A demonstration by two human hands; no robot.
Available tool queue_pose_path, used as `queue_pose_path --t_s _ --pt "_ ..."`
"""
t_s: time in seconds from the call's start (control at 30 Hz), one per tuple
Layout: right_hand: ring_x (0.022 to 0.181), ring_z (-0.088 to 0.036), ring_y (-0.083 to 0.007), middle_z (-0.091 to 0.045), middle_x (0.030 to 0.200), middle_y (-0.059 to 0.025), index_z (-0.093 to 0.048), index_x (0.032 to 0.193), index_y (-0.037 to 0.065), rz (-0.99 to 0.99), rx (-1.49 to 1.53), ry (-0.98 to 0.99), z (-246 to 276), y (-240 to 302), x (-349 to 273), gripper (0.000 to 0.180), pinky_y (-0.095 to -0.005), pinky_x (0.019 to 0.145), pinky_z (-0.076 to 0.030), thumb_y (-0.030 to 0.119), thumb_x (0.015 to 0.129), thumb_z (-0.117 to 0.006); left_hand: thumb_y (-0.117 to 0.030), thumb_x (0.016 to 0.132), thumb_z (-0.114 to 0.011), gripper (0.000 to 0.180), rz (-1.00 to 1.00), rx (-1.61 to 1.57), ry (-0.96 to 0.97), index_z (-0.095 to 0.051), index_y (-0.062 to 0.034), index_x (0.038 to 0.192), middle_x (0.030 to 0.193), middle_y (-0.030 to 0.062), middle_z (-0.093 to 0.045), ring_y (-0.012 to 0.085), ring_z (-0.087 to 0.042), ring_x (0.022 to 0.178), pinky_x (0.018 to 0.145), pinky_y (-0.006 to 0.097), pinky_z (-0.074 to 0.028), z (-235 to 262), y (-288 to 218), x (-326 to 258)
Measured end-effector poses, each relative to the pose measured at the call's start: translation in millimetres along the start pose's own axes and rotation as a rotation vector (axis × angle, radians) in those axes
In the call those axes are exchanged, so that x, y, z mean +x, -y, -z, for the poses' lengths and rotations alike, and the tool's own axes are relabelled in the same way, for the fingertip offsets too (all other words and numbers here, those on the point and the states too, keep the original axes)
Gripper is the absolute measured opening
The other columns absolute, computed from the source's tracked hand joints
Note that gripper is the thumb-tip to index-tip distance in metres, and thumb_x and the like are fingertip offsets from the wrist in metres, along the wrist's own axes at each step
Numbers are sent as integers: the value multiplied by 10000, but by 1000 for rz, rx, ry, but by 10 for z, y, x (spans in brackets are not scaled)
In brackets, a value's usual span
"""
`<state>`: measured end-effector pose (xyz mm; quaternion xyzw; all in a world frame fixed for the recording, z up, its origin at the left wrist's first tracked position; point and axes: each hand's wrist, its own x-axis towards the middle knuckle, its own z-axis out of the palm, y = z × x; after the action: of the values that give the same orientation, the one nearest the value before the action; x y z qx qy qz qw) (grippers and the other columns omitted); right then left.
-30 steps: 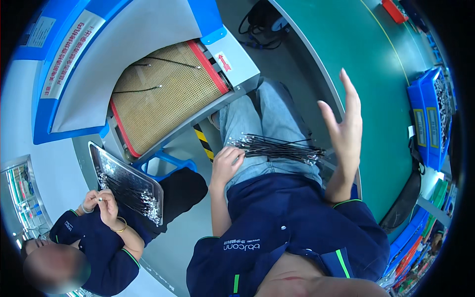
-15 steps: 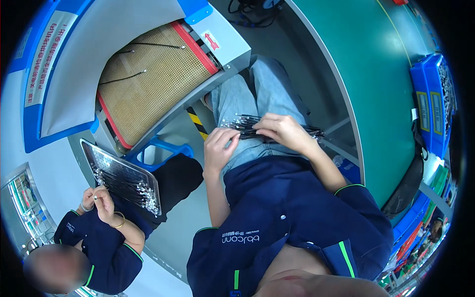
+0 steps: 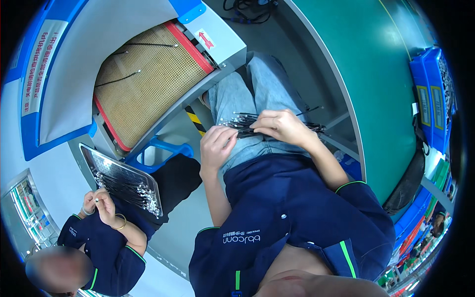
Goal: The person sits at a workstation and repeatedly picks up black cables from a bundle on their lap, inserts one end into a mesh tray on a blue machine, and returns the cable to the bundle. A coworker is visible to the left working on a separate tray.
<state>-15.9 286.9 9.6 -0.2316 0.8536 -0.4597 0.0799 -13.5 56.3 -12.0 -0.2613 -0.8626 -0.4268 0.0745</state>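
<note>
Black cables point(image 3: 246, 123) lie in a loose bundle across your jeans point(image 3: 271, 84) in the head view, with both hands at them. Your left hand point(image 3: 216, 146) curls at the bundle's left end, thumb close to fingertips; whether that grip has hold of anything, I cannot tell. Your right hand point(image 3: 283, 126) bends over the middle, its grip drawn in to a pinch on cable, how many being hidden. You seem to be separating pieces; the next move probably calls for a light pinch, so neighbours don't drag along. One cable end point(image 3: 311, 110) sticks out past your right hand. A second ago that hand was raised, spread and empty, beside the green surface point(image 3: 368, 99).
</note>
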Motion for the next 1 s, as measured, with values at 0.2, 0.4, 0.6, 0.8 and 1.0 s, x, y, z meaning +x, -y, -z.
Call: queue_pose_path --t_s 0.2,0.4,0.6,0.8,1.0 --pt "838 -636 -291 -658 896 -105 -675 928 58 -223 -89 119 500 -124 -52 163 -383 730 -502 157 799 -668 24 691 -710 140 218 81 -70 -645 -17 809 798 88 -648 267 -619 747 668 345 -496 361 180 -242" --pt "897 -634 -195 -671 964 -112 -608 1181 26 171 467 -135 1189 533 300 391 -330 831 -491 195 838 -687 1 729 -681 93 313 94 99 -639 -19 810 816 102 -653 268 -625 774 696 355 -492 265 286 -426" --pt "798 -561 -256 -630 831 -150 -634 887 -23 1683 1560 605 2008 1312 -52 233 -380 679 -425 196 844 -568 0 733 -676 90 313 112 121 -635 -17 811 814 104 -651 275 -621 770 694 360 -491 279 289 -348" --pt "696 -545 -192 -597 805 -87 -655 862 -32 1435 1213 817 1523 881 -279 242 -325 545 -375 191 902 -570 1 732 -676 97 362 118 105 -636 -11 820 819 106 -652 282 -619 775 699 362 -491 320 302 -480" --pt "939 -588 -251 -632 941 -98 -659 1010 34 -295 2 12 377 -542 -247 217 -345 844 -464 121 812 -667 7 734 -672 107 361 117 92 -641 -11 834 831 108 -654 284 -620 792 713 359 -492 345 278 -479"
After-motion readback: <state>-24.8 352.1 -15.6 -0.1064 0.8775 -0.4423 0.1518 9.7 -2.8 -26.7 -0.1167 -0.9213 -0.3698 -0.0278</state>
